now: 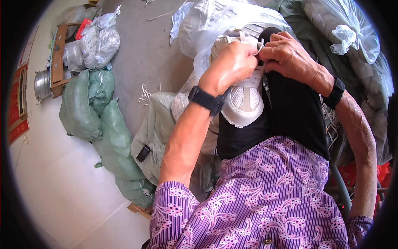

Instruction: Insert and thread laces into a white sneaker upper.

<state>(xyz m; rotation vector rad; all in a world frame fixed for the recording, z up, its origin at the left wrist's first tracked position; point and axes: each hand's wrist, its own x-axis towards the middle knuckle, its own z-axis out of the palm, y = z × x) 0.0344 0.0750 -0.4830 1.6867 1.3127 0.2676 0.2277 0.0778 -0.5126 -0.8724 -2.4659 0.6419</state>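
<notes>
Purple shirt (265, 195); left hand (236, 62) and right hand (289, 56) pinch lace (260, 46); sacks (114, 133) line grey floor (143, 52).

My widest passage is over the grey floor strip (143, 45), left of the left hand (235, 64); green woven sacks (115, 135) wall off its left side and a pale sack (159, 114) crowds its near end. Between the forearms (184, 143), I could come in over the black trousers (296, 112) to the toe of the white sneaker (244, 110). Beyond the sneaker a clear plastic bag (199, 25) blocks me, and plastic-wrapped bundles (367, 25) hem in the right hand (288, 56) on its outer side.
</notes>
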